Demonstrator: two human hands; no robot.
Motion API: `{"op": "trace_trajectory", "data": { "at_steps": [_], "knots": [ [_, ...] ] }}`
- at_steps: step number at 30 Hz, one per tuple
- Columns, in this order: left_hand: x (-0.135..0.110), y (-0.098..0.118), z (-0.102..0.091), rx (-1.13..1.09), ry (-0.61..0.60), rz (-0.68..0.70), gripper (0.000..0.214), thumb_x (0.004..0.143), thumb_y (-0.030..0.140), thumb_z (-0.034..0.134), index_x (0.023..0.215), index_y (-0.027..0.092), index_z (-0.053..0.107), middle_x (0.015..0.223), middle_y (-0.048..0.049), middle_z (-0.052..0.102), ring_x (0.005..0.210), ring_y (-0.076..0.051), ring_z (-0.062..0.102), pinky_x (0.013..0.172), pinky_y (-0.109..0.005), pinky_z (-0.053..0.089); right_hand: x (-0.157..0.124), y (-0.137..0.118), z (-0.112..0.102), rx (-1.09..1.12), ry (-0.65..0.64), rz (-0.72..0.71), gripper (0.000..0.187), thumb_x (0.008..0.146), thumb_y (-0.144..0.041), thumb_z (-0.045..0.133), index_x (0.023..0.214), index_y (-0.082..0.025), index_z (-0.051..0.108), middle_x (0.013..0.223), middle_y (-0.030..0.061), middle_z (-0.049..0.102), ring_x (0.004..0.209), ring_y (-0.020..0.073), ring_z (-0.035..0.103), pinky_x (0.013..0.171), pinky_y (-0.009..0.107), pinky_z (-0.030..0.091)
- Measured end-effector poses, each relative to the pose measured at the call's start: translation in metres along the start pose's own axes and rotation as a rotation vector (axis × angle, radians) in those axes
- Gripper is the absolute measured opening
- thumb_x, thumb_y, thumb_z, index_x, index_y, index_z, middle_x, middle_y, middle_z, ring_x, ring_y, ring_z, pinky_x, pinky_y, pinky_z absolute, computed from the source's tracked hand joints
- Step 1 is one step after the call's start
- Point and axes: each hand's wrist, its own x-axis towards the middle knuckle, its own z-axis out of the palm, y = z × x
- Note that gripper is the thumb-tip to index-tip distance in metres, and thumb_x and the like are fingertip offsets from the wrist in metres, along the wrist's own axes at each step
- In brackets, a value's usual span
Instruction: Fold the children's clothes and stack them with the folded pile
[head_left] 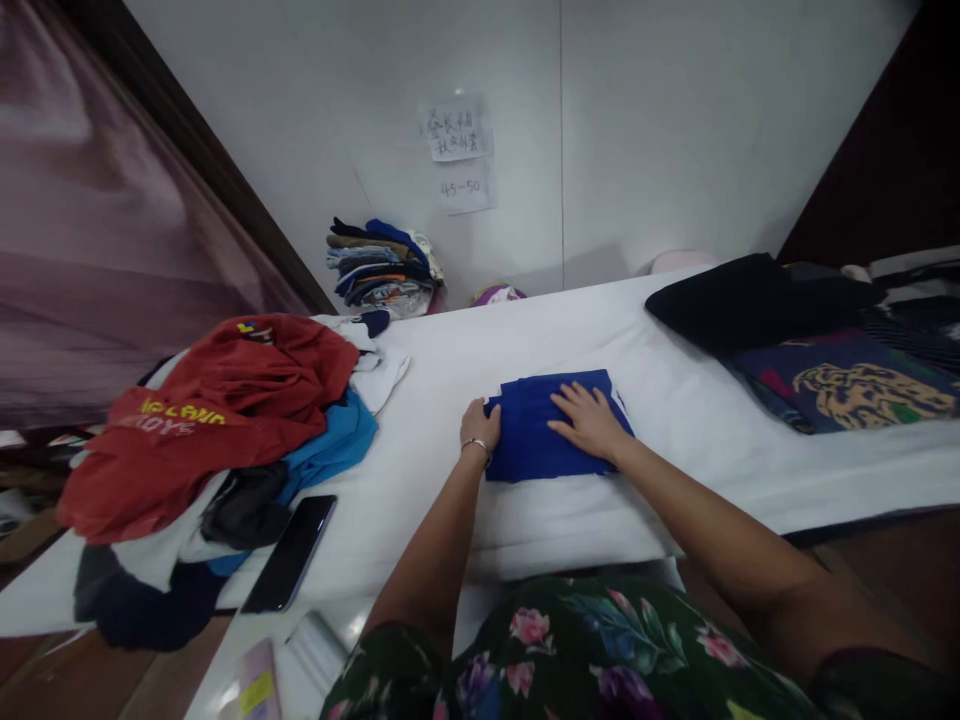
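Note:
A folded blue garment (532, 435) lies flat on the white-covered table in front of me, with a bit of white showing at its right edge. At its left edge, my left hand (480, 425) is closed on the cloth, a bracelet around the wrist; part of its fingers is hidden. My right hand (591, 420) rests palm down on the right half of the garment, fingers spread and holding nothing.
A loose heap of clothes with a red garment (247, 400) on top lies left, beside a phone (292, 553). Folded clothes (382, 265) are stacked at the wall. Black clothing (742, 305) and a patterned garment (862, 390) lie right. White cloth (442, 360) covers the table.

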Motion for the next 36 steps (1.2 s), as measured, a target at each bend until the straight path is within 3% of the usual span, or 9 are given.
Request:
{"op": "trace_trajectory", "data": {
  "at_steps": [7,13,16,19,21,24,26,31,36],
  "knots": [
    [0.019,-0.014,-0.001,-0.042,-0.067,-0.087,0.032,0.085,0.034,0.050,0.107,0.017,0.066,0.107,-0.0089,0.069,0.100,-0.021,0.063,0.085,-0.028,0.046,-0.005,0.001,0.025,-0.098,-0.067,-0.041,0.066,0.088,-0.061,0.030,0.140,-0.021,0.039,0.147,0.0114,0.035,0.136,0.0314,0.025,0.109,0.053,0.015],
    [0.017,-0.015,-0.006,-0.008,-0.048,-0.072,0.027,0.084,0.024,0.047,0.100,0.016,0.068,0.107,-0.0122,0.069,0.102,-0.026,0.062,0.085,-0.034,0.046,-0.006,0.003,0.023,-0.114,-0.067,-0.049,0.065,0.089,-0.060,0.029,0.140,-0.022,0.039,0.147,0.0108,0.035,0.136,0.0306,0.026,0.108,0.053,0.015],
    [0.012,-0.005,-0.009,-0.014,0.003,-0.057,0.034,0.085,0.021,0.045,0.113,0.016,0.062,0.118,-0.0112,0.064,0.109,-0.023,0.058,0.092,-0.033,0.044,-0.007,0.003,0.024,-0.115,-0.047,-0.059,0.064,0.088,-0.060,0.030,0.139,-0.022,0.040,0.146,0.0111,0.036,0.136,0.0307,0.027,0.108,0.053,0.016],
    [0.001,0.015,-0.010,-0.011,0.077,0.045,0.039,0.087,0.025,0.045,0.124,0.017,0.055,0.131,-0.0069,0.055,0.121,-0.017,0.048,0.104,-0.027,0.034,-0.009,0.005,0.027,-0.122,-0.022,-0.071,0.063,0.088,-0.059,0.032,0.138,-0.021,0.042,0.144,0.0121,0.039,0.134,0.0317,0.029,0.107,0.054,0.017],
    [-0.007,0.029,-0.005,0.041,0.068,0.260,0.040,0.089,0.034,0.044,0.123,0.017,0.055,0.133,-0.0079,0.053,0.125,-0.017,0.044,0.108,-0.030,0.029,-0.010,0.007,0.031,-0.134,-0.002,-0.082,0.063,0.088,-0.058,0.033,0.137,-0.021,0.043,0.143,0.0123,0.041,0.133,0.0321,0.031,0.106,0.054,0.019],
    [-0.018,0.042,0.008,0.173,-0.037,0.440,0.051,0.090,0.048,0.037,0.131,0.022,0.047,0.147,-0.0061,0.035,0.137,-0.023,0.026,0.113,-0.045,0.019,-0.010,0.012,0.040,-0.158,0.037,-0.106,0.063,0.087,-0.058,0.033,0.136,-0.021,0.045,0.142,0.0120,0.042,0.132,0.0320,0.033,0.105,0.054,0.020],
    [-0.022,0.041,0.016,0.239,-0.168,0.422,0.060,0.089,0.055,0.030,0.137,0.021,0.040,0.150,-0.0065,0.030,0.139,-0.024,0.021,0.113,-0.049,0.014,-0.010,0.017,0.046,-0.163,0.060,-0.121,0.063,0.086,-0.059,0.033,0.135,-0.021,0.046,0.141,0.0116,0.043,0.132,0.0317,0.034,0.105,0.054,0.021],
    [-0.025,0.030,0.023,0.204,-0.261,0.360,0.075,0.086,0.064,0.015,0.144,0.017,0.027,0.152,-0.0060,0.024,0.141,-0.022,0.015,0.114,-0.048,0.010,-0.015,0.044,0.058,-0.109,0.109,-0.178,0.059,0.083,-0.057,0.033,0.129,-0.025,0.053,0.139,0.0086,0.047,0.131,0.0316,0.036,0.104,0.056,0.025],
    [-0.024,0.026,0.024,0.143,-0.259,0.364,0.076,0.085,0.066,0.012,0.143,0.020,0.028,0.152,-0.0046,0.024,0.141,-0.021,0.015,0.114,-0.047,0.009,-0.035,0.098,0.072,0.071,0.206,-0.211,0.041,0.081,-0.041,0.033,0.099,-0.039,0.069,0.133,0.0001,0.053,0.133,0.0348,0.030,0.103,0.066,0.020]
  ]
}}
